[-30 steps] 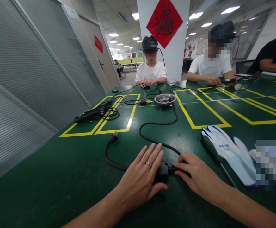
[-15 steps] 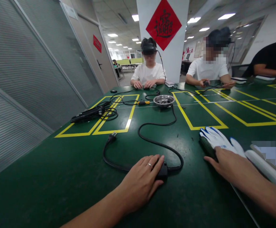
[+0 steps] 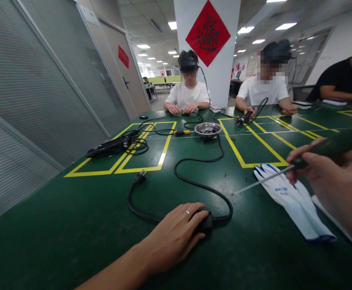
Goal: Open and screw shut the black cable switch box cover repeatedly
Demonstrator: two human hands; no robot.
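My left hand (image 3: 176,235) lies over a small black power adapter (image 3: 206,222) on the green table, fingers curled on its top. Black cable (image 3: 194,183) loops from the adapter to a plug (image 3: 139,177) at the left and on toward a metal bowl (image 3: 207,129). My right hand (image 3: 336,177) is raised at the right, closed round the dark green handle of a screwdriver (image 3: 315,155). Its thin metal shaft (image 3: 259,180) points left and down toward the table, above a white and blue work glove (image 3: 290,199).
Yellow tape rectangles (image 3: 248,163) mark the green table (image 3: 73,225). A black power strip with tangled cables (image 3: 112,146) and a yellow-handled screwdriver (image 3: 182,132) lie farther back. Three people sit at the far side, handling small items. A glass partition runs along the left.
My right hand left the adapter, went right to the glove, and now holds the screwdriver lifted off the table. My left hand stayed on the adapter.
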